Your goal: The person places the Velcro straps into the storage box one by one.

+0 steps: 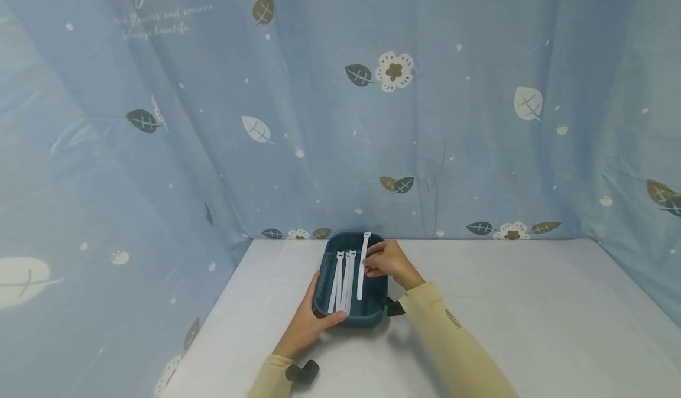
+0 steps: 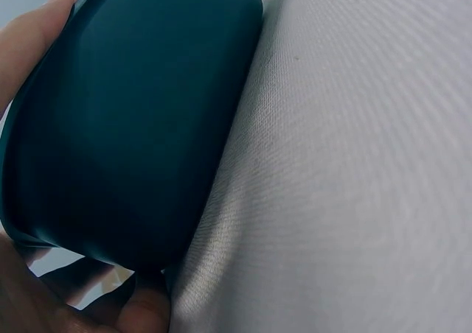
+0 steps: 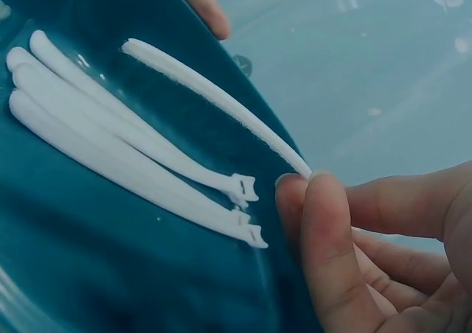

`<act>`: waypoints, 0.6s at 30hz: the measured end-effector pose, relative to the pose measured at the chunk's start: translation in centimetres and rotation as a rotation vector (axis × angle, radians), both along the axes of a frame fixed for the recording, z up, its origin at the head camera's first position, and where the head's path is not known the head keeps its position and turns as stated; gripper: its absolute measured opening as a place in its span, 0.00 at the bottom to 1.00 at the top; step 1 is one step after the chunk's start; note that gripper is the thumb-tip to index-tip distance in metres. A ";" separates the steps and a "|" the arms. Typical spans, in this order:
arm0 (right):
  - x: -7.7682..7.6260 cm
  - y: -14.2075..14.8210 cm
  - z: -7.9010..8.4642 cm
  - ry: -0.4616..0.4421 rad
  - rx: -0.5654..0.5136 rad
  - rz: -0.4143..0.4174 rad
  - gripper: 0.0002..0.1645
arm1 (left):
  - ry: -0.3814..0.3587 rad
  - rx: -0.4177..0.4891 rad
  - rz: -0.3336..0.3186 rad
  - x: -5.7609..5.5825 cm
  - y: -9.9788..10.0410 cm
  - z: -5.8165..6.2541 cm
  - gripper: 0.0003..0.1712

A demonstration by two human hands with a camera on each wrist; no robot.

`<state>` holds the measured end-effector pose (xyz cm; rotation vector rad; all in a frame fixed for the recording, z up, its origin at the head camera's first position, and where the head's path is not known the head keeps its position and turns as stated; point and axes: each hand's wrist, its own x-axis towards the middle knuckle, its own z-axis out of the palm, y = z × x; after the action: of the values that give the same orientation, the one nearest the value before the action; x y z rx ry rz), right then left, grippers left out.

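A deep blue plastic bin (image 1: 367, 321) with rounded corners stands on the table, and several white hook-and-loop cable ties (image 1: 341, 285) lie side by side inside. My left hand (image 1: 305, 326) holds the bin at its near left corner, thumb on the rim and fingers along the outer wall (image 2: 133, 112). Over the bin's right half, my right hand (image 1: 392, 263) pinches one white cable tie (image 1: 360, 285) between thumb and fingertips. In the right wrist view, that tie (image 3: 214, 97) is apart from the others (image 3: 110, 141), its slotted head hidden behind the fingers.
A white cloth covers the table (image 1: 505, 309). Behind and at the sides hangs a blue curtain (image 1: 319, 179) printed with leaves and flowers; the bin's far end is near it. Black camera mounts (image 1: 303, 372) sit at both wrists.
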<state>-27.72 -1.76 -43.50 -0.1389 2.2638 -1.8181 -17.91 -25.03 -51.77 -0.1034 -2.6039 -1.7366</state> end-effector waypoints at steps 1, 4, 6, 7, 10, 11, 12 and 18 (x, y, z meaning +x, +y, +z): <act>0.0 -0.1 0.0 -0.003 0.002 0.003 0.19 | 0.001 0.000 -0.002 0.0 0.0 0.0 0.67; -0.1 -0.4 -0.1 -0.018 0.005 0.010 0.21 | 0.005 0.002 -0.006 0.0 0.0 0.0 0.67; 0.0 -0.6 -0.2 -0.028 0.012 0.017 0.21 | 0.007 0.000 -0.008 0.1 -0.1 0.0 0.67; 0.0 -0.7 -0.2 -0.036 0.016 0.020 0.22 | 0.007 0.000 -0.009 0.1 -0.1 -0.1 0.67; -0.1 -1.0 -0.3 -0.043 0.031 0.025 0.22 | 0.002 0.000 -0.013 0.0 -0.1 -0.1 0.67; -0.1 -1.1 -0.3 -0.045 0.036 0.026 0.22 | 0.001 0.003 -0.016 0.0 -0.1 -0.1 0.67; -0.1 -1.2 -0.4 -0.042 0.041 0.027 0.22 | -0.001 0.005 -0.018 0.0 -0.1 0.0 0.67; -0.2 -1.6 -0.5 -0.039 0.055 0.023 0.23 | -0.009 0.006 -0.016 -0.1 -0.1 0.1 0.66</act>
<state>-27.96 -3.35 -44.05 -0.1180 2.2738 -1.7296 -17.98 -25.17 -51.69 -0.1169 -2.6109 -1.7538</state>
